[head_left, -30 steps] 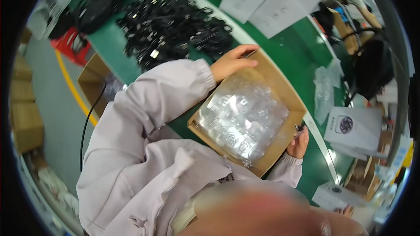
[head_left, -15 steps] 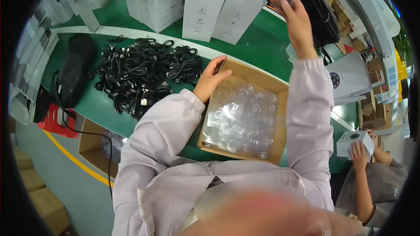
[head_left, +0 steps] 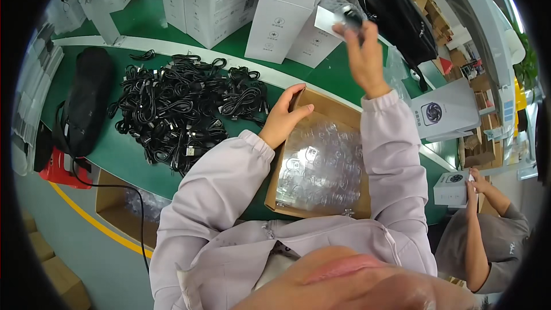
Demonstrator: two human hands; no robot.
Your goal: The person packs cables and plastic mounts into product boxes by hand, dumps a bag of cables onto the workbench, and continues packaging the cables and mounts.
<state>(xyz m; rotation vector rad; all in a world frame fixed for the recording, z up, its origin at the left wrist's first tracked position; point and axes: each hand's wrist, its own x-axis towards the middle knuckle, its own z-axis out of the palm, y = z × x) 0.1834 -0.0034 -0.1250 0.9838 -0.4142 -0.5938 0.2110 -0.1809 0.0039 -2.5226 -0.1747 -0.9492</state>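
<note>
My left hand (head_left: 285,118) grips the far left corner of a shallow cardboard box (head_left: 275,202), thumb over the rim. Inside it lie clear bubbled plastic packs (head_left: 321,166). Beyond the box's far side, my right hand (head_left: 366,60) is raised with a small dark object (head_left: 352,18) in its fingers. Motion blur and glare hide its exact kind; it may be in clear wrapping. Just behind it stand an open white carton (head_left: 314,40) and another white carton (head_left: 281,17). A heap of coiled black cables (head_left: 172,100) lies left of the cardboard box on the green table.
A black pouch (head_left: 92,100) lies at the left, above a red case (head_left: 63,169). A black bag (head_left: 396,17) lies at the far right, near a white printed box (head_left: 445,109). At right, a co-worker (head_left: 488,247) handles a small white box (head_left: 450,188). A white rail (head_left: 229,54) crosses the table.
My right hand has come lower and leftward, with the dark object, to the white cartons. My left hand stays on the cardboard box. The co-worker's hands have shifted on the small white box.
</note>
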